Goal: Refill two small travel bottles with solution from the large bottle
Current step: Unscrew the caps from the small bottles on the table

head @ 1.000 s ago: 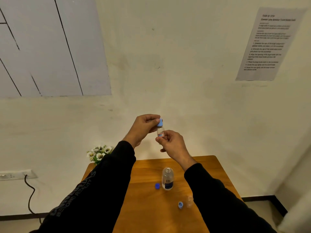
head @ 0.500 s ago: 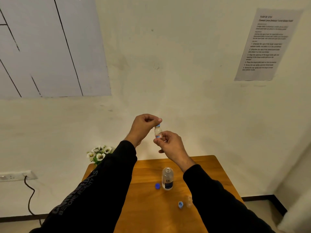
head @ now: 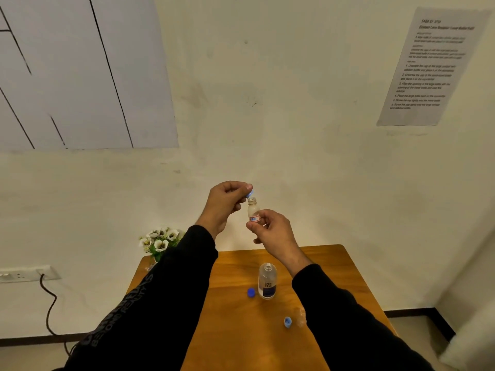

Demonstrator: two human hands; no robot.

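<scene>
Right hand [head: 273, 231] holds small bottle [head: 253, 212]; left hand [head: 225, 203] pinches its cap [head: 249, 194].

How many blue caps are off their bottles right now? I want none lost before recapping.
3: one pinched in the left hand above the small bottle, a dark blue cap beside the large bottle, a light blue cap near the table's right side.

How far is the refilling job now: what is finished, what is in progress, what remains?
Done: large bottle stands uncapped, dark blue cap beside it; a second small bottle stands uncapped by its light blue cap. In hand: right hand holds the small bottle, left hand holds its cap. Left: no pouring is under way; recapping.
</scene>
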